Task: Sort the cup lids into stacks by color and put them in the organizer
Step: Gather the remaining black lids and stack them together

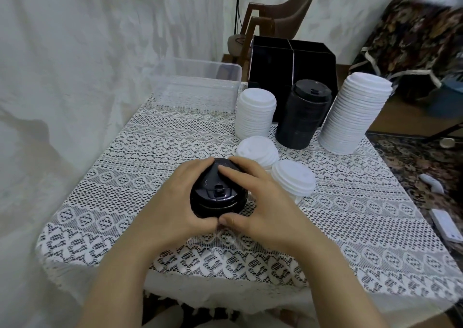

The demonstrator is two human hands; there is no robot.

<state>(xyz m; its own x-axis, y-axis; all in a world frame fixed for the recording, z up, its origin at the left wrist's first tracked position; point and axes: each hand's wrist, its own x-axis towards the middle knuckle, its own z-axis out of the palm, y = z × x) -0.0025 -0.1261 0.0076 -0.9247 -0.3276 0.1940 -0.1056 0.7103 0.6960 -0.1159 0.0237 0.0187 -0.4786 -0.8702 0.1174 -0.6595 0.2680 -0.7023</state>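
Currently, a short stack of black lids is being gripped from both sides near the middle of the lace-covered table. The left hand is being curled around its left edge and the right hand around its right, with the thumbs touching in front. Behind it, 4 white lid stacks and 1 tall black stack are being seen standing before the black organizer, beside a clear bin.
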